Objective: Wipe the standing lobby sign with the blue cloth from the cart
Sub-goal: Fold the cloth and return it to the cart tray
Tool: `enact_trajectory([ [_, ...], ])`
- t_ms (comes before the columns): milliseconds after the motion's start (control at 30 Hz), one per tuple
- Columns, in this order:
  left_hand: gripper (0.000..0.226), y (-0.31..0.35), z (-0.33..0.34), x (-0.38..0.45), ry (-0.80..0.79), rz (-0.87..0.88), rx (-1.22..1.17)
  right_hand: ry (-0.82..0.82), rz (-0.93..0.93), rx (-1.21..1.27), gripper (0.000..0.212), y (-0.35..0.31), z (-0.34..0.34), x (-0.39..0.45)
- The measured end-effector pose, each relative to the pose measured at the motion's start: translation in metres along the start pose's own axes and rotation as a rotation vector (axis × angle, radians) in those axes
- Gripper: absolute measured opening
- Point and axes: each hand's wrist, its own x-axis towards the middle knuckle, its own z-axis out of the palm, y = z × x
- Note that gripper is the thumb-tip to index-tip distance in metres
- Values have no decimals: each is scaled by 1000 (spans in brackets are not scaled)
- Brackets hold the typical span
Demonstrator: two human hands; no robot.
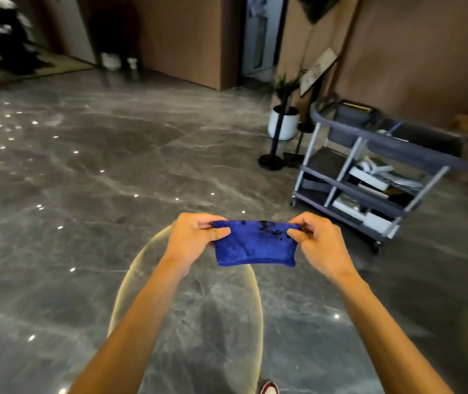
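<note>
A folded blue cloth (255,245) with dark specks near its top edge hangs stretched between my hands in front of me. My left hand (196,237) pinches its left upper corner and my right hand (316,240) pinches the right one. The grey three-shelf cart (380,172) stands to the right, past my hands. Behind it, against the brown wall, the standing lobby sign (316,70) tilts on a dark post, well out of arm's reach.
A white pot with a plant (284,123) and a black stanchion with a round base (272,160) stand left of the cart. Polished grey marble floor (113,180) stretches left and ahead. A doorway opens in the back wall.
</note>
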Motion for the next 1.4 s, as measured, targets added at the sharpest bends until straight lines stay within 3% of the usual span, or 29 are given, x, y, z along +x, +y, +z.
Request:
enact_trajectory([
  [433,29,19,193,128,-263,-10,-14,257,175,30,10,122,-126,61],
  [633,24,29,269,169,-320,-12,21,314,189,14,25,172,-178,90],
  [800,33,32,316,202,-361,-16,50,365,236,43,23,206,-202,111],
  [1000,28,30,366,257,-429,6,48,411,251,45,22,239,-228,154],
  [1300,23,25,443,388,-480,-2,3,463,304,16,13,290,-262,262],
  [1400,23,29,468,437,-507,-2,4,487,316,21,19,307,-273,306],
])
